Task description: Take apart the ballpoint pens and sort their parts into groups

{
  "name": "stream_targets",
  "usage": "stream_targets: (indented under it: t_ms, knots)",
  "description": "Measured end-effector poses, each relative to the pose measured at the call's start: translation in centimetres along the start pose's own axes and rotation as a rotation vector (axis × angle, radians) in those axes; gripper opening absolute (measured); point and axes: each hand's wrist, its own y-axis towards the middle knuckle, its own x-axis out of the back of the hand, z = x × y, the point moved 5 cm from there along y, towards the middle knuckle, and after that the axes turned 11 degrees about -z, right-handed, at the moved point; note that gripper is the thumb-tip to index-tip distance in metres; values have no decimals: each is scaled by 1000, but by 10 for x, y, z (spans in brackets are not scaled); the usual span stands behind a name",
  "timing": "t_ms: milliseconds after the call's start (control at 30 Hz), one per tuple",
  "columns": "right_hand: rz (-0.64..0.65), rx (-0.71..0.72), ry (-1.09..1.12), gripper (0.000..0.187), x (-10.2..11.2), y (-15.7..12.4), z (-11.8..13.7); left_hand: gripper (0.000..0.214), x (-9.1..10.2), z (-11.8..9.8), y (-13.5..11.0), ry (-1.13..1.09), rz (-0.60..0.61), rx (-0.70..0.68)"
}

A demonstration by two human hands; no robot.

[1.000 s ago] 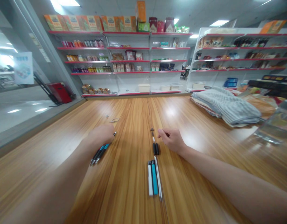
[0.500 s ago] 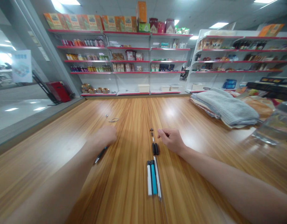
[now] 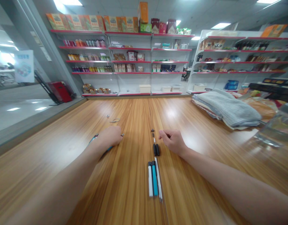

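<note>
My left hand (image 3: 111, 135) is curled palm-down over a dark pen with blue on it (image 3: 108, 149), mostly hidden beneath the fingers. A small shiny tip (image 3: 122, 135) pokes out past the fingertips. Behind the wrist lies another slim blue-and-dark pen (image 3: 94, 137), partly covered by the arm. My right hand (image 3: 172, 140) rests on the table as a loose fist, with nothing visible in it. Left of it are small pen parts (image 3: 153, 134) and two short black grips (image 3: 156, 149). Nearer me lie a white barrel (image 3: 150, 179), a teal barrel (image 3: 154, 178) and thin white refills (image 3: 159, 181).
A thin bent loop (image 3: 115, 120) and a small metallic piece (image 3: 107, 116) lie beyond my left hand. Folded striped cloths (image 3: 228, 107) and a clear container (image 3: 276, 126) occupy the right side. Stocked shelves (image 3: 132, 61) stand behind the wooden table (image 3: 132, 187).
My left hand has shifted slightly right, and a shiny tip now shows at its fingertips. The pen behind the wrist has come into view. My right hand stays in place.
</note>
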Motion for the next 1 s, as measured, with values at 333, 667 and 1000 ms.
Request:
stream_targets:
  t_ms: [333, 667, 1000]
  knots:
    - [2, 8, -2, 46, 1, -1, 3, 24, 4, -13, -7, 34, 26, -88]
    - [3, 26, -30, 44, 0, 0, 4, 18, 19, -7, 3, -272, -74, -7]
    - [80, 65, 72, 36, 2, -4, 18, 27, 41, -77, -22, -2014, -165, 10]
